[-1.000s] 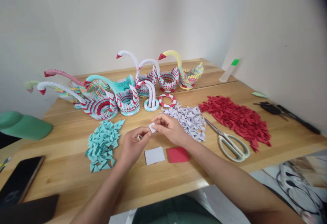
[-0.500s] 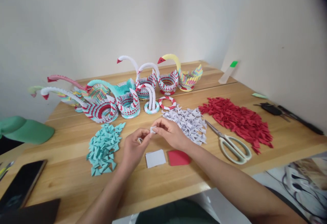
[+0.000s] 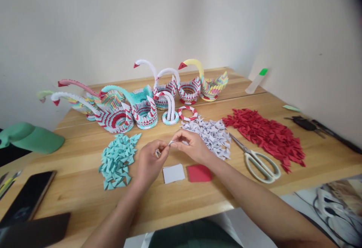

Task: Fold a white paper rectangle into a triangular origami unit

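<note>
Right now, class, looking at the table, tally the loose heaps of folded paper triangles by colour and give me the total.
Teal heap: 1
White heap: 1
Red heap: 1
Total: 3

A pale, bare wall (image 3: 113, 25) runs behind, meeting a second wall (image 3: 311, 51) at a soft corner on the right. Even daylight falls across a light wooden table (image 3: 70, 187), planks showing, its front edge catching a warm shine.
</note>
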Demonstrator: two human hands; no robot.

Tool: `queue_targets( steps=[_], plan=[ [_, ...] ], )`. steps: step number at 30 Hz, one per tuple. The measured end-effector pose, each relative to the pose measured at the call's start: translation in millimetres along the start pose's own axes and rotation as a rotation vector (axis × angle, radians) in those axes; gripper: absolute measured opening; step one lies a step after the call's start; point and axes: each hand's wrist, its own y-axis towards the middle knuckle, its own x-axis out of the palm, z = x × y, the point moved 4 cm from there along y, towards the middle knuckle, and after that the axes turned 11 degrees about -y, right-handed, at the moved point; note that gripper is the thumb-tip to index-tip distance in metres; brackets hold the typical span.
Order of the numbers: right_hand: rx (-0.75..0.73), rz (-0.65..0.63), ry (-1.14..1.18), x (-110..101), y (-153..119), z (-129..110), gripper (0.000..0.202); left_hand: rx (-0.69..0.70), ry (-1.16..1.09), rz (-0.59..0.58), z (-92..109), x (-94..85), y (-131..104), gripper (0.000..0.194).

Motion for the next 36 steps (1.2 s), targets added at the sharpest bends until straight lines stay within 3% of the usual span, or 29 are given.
queue_targets(
  steps=[4,12,20,27,30,36],
  plan=[
    [-0.087,0.072,-0.168,-3,-1,-6,0.013,0.077,0.035,0.019,2,3.2,-3,0.011],
    [-0.067,0.093,-0.133,-5,-4,-9,0.012,-0.068,-0.239,-0.019,-5,9.1,-2,0.015],
    [-0.057,0.084,-0.096,-1,-4,-8,0.013,0.005,-0.224,-0.02,2,7.2,-3,0.016],
    [-0.034,0.12,-0.091,0,-4,-2,0.01,-0.128,-0.333,-0.051,-8,9.1,-2,0.016],
    [-0.005,0.101,-0.088,2,-3,1,0.009,-0.111,-0.316,-0.052,-5,7.2,-2,0.015],
    [-0.089,0.111,-0.194,2,-4,-5,0.012,-0.092,-0.259,-0.1,3,9.7,-2,0.015]
  ],
)
